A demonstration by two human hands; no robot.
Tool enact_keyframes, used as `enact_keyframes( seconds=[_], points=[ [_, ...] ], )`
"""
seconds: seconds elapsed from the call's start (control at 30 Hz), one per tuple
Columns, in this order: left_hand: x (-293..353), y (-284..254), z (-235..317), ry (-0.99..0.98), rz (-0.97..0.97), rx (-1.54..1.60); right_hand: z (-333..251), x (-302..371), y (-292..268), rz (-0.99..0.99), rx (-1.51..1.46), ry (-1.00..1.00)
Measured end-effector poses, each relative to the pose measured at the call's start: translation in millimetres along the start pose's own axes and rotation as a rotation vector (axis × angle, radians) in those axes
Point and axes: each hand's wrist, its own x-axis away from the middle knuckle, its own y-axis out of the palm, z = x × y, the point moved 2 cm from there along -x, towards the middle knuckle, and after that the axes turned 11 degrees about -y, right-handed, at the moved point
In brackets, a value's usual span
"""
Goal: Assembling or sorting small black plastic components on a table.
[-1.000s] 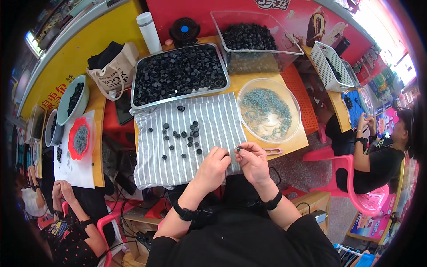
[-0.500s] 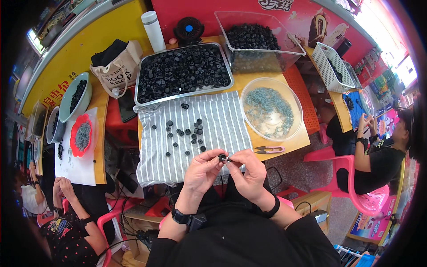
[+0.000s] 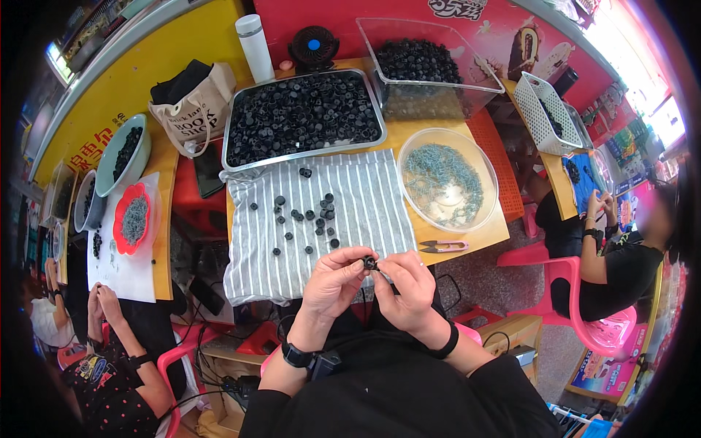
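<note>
My left hand [image 3: 333, 287] pinches a small round black plastic part [image 3: 369, 261], which looks like a hollow cap, between thumb and fingertips. From the other side my right hand [image 3: 409, 290] brings its closed fingertips up against the part; what they pinch, if anything, is too small to name. Both hands are just off the front edge of a grey-and-white striped cloth [image 3: 252, 241]. Several more black parts [image 3: 309, 214] lie loose on that cloth. To the right stands a round clear tub [image 3: 491, 208] with many small blue-grey pieces [image 3: 431, 168].
Behind the cloth a metal tray [image 3: 229, 146] is heaped with black parts, beside a clear bin [image 3: 423, 101] of more. Thread snips [image 3: 444, 246] lie by the tub. A fan [image 3: 314, 48], a white bottle [image 3: 255, 48] and a tote bag [image 3: 191, 109] stand behind. People sit at both sides.
The black part has turned slightly in my fingers, and my right fingertips have shifted against it. Both hands stay in nearly the same place.
</note>
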Motion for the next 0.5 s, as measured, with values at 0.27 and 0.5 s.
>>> enact_keyframes(
  seconds=[0.27,0.5],
  points=[
    [0.5,-0.4,0.5,-0.008,0.014,-0.014,1.5,-0.8,-1.2,-0.015,0.026,-0.034],
    [0.7,1.0,-0.3,-0.009,0.016,-0.008,3.0,1.4,1.8,-0.021,0.035,-0.051]
  ],
)
